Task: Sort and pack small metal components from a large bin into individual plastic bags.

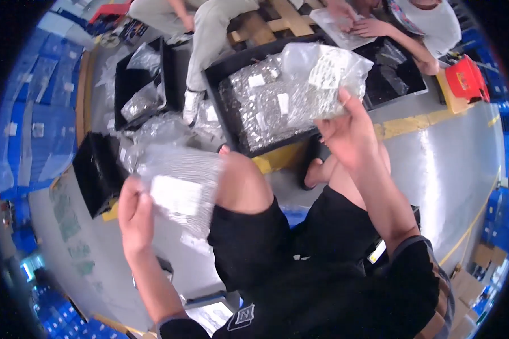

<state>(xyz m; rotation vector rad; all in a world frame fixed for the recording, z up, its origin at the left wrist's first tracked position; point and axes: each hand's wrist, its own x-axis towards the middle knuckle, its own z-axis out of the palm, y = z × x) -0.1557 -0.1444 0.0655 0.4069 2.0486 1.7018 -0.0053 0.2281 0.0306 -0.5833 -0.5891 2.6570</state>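
My left hand (137, 212) is closed on the edge of a clear plastic bag (206, 169) with a white label, blurred by motion, in front of my left knee. At the upper right, my right hand (348, 127) pinches another clear plastic bag (300, 62), which carries a white printed label. That second bag is over the black bin (254, 148), in which several clear bags of small shiny parts (249, 110) lie. What exactly the small parts are cannot be made out.
Left stand a black bin (168, 85) with bags and a tipped black bin (93, 175). Loose plastic bags (158, 133) lie between them. Opposite, another person's hands (367, 27) handle a bag above a further black bin (393, 93). A red container (466, 79) stands far right.
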